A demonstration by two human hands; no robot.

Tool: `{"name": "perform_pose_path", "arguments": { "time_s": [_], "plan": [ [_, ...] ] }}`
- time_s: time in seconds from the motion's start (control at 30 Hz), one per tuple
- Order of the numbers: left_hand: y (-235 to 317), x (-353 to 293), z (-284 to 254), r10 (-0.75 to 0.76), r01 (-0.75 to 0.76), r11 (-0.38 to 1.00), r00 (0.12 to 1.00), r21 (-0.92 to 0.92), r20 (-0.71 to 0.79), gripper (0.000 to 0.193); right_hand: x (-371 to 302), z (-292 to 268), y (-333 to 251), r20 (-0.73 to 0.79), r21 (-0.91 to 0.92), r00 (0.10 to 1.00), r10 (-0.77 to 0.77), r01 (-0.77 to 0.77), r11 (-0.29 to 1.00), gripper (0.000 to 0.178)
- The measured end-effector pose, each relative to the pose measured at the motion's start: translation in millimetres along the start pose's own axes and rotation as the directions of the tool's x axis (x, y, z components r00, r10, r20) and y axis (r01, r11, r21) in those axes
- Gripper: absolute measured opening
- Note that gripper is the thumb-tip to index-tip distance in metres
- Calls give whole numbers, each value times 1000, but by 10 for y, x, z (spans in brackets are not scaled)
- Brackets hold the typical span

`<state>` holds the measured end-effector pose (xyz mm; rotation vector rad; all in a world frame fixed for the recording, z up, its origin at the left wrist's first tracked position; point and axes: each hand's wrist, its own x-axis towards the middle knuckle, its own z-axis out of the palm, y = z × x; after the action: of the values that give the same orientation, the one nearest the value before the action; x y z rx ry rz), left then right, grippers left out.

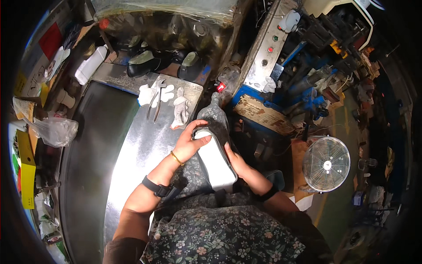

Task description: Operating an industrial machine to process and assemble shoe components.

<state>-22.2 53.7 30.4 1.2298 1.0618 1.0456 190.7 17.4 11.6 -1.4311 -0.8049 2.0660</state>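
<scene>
A dark shoe (216,165) lies bottom up over my lap, its long white underside facing me and a dark rim running around it. My left hand (190,141) grips its far end, with the thumb pressed on the white surface and the fingers curled around the edge. Along the right side, my right hand (235,159) holds the shoe; some of its fingers are hidden. Beneath and beyond is a tapering form covered in floral cloth (215,115). On the metal worktop (132,145) to the left, lasting pliers (156,100) lie across white gloves (147,94), near a soiled glove (180,109).
Black shoes (145,63) stand at the worktop's far end. A dark belt (94,145) runs down the left. At right are a machine with a button panel (269,49) and a round fan (326,164). A plastic bag (57,131) hangs at far left.
</scene>
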Motion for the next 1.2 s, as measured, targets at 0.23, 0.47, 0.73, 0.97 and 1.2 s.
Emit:
{"name": "perform_pose_path", "arguments": {
  "time_s": [0.23, 0.47, 0.73, 0.97, 1.2],
  "plan": [
    [116, 128, -15, -98, 100, 990, 995, 97, -27, 47, 15, 210, -197, 127, -977, 663, -737, 212, 23, 37],
    [243, 190, -176, -152, 85, 949, 967, 304, 204, 60, -168, -154, 54, 202, -546, 843, -499, 520, 657, 57],
    [-155, 311, 343, -217, 218, 976, 939, -25, -268, 57, -44, 176, -91, -152, -110, 923, -354, 340, 934, 66],
    [418, 277, 148, -146, 96, 464, 989, 881, -31, 47, -9, 415, 4, -202, -389, 818, -539, 438, 810, 65],
    [174, -435, 277, -125, 255, 735, 962, 629, -244, 63, 89, 540, 175, -226, -597, 671, -706, 478, 645, 59]
  ]
}}
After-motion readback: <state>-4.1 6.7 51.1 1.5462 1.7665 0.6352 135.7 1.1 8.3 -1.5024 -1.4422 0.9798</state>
